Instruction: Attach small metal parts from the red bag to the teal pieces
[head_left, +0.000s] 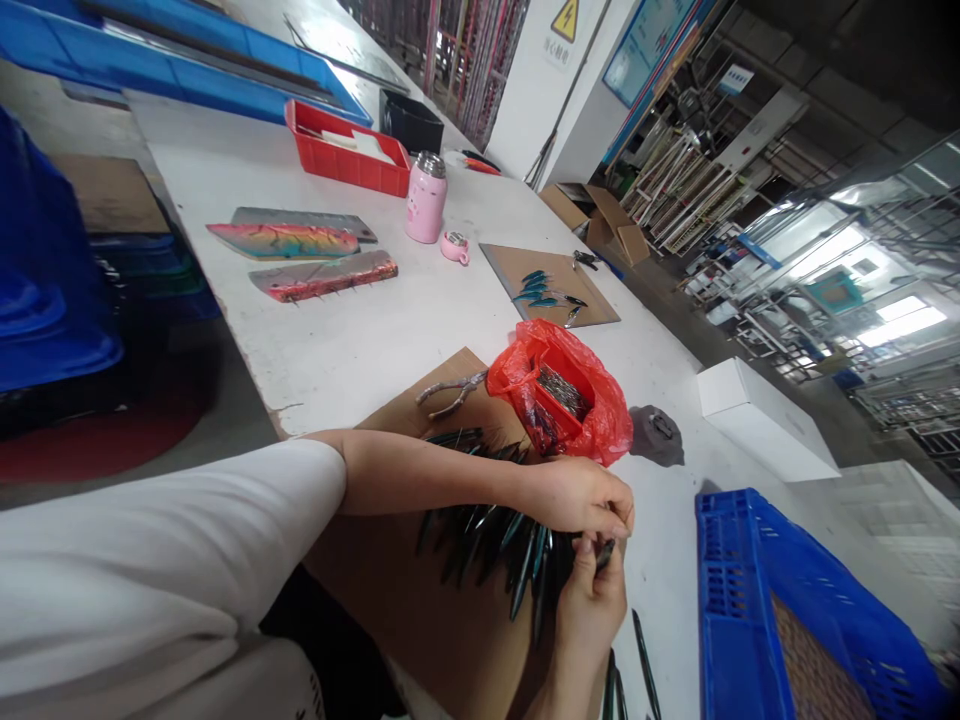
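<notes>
My right hand [592, 595], low in the view, pinches a dark, slim fishing lure [604, 555] between thumb and fingers. My left hand [589, 498] reaches across from the left and meets it from above, its fingers closed at the lure's upper end. What those fingertips hold is too small to make out. Below my left forearm lies a heap of dark, glossy lures [517, 555] on a brown cardboard sheet [420, 610]. Just beyond the forearm, a red plastic bag [611, 400] lines or wraps a red box of small metal parts [562, 390]. Pliers [452, 392] rest beside it.
A blue crate [731, 600] stands at the right, near loose lures [645, 660]. Farther back are a white box [765, 420], a board with teal lures [551, 285], a pink bottle [427, 200], a red bin [349, 150] and large colourful lures [322, 275].
</notes>
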